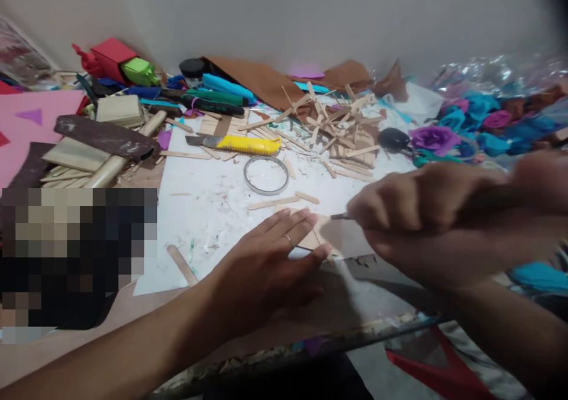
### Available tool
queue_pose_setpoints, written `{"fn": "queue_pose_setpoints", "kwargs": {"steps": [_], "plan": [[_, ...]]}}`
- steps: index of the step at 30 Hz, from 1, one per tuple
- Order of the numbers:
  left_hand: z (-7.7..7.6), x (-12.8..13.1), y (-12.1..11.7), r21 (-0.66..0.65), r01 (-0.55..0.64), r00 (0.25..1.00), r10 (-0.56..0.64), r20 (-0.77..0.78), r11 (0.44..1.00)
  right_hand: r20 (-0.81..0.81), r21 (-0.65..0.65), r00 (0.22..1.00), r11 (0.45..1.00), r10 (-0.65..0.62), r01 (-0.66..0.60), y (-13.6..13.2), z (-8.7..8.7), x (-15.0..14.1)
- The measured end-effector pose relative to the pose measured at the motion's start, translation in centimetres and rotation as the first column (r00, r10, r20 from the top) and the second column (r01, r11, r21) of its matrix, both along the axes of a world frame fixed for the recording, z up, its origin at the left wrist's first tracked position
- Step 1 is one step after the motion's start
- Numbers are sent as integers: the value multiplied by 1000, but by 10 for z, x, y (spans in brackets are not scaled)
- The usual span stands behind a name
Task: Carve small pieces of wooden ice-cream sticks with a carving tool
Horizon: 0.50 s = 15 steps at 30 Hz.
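Head camera, my remote view, clock face laid over it with 12 at the top; the person's left hand [273, 246] at 6 o'clock lies palm down, fingers stretched forward and close together, thumb spread apart, gripping nothing; a thin metal finger ring [289, 241] shows on it; I see its fingertips and thumb resting on a flat, pale, wood-coloured piece [325, 229], which is at 4 o'clock near the front edge of a stained white paper sheet [213, 190]; the right hand [412, 207] at 3 o'clock is a closed fist around a slim tool with a dark metal tip [341, 216], blurred toward the wrist; I cannot make out the handle inside the fist; the tip points left at the pale piece, contact not determinable from here; close to the clock's centre I note a thin, pale grey, hoop-shaped roll [266, 193] lying flat; beyond it, between 10 and 11 o'clock, a yellow plastic cutter knife [248, 144]; at 2 o'clock, a loose heap of flat, pale wooden sticks [350, 122]; a single round-ended wooden stick [181, 264] at 8 o'clock, left of the left forearm; between 2 and 3 o'clock, a purple flower-shaped ornament [435, 140]; at 11 o'clock, a long brown sheet [255, 81]; at 10 o'clock, a red box-shaped object [114, 57].
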<state>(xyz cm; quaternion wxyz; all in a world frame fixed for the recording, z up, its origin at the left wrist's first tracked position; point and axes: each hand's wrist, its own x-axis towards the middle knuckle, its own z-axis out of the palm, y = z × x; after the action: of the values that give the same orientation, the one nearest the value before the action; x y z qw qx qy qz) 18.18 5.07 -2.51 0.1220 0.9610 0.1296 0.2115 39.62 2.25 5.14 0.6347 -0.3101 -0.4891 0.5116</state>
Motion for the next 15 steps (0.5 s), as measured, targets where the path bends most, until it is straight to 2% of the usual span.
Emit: {"fn": "queue_pose_setpoints", "kwargs": {"steps": [2,4,6,10,15], "plan": [[-1,0,-1,11,3,1000,-3,4,1000,-23,-34,998,998,52,-52,0,4,1],[0,1,-1,13,1,1000,-2,13,1000,-5,-88,984,980,178,-178,4,-1,1],[1,2,-1,22,-3,1000,3,2,1000,-75,-48,968,969,240,-244,11,-10,-1],[4,4,0,43,1,999,1,-42,999,-159,-37,966,977,202,-210,19,-24,-5],[2,4,1,25,-3,998,5,-58,1000,-178,-82,956,964,235,-252,16,-22,-8]]}}
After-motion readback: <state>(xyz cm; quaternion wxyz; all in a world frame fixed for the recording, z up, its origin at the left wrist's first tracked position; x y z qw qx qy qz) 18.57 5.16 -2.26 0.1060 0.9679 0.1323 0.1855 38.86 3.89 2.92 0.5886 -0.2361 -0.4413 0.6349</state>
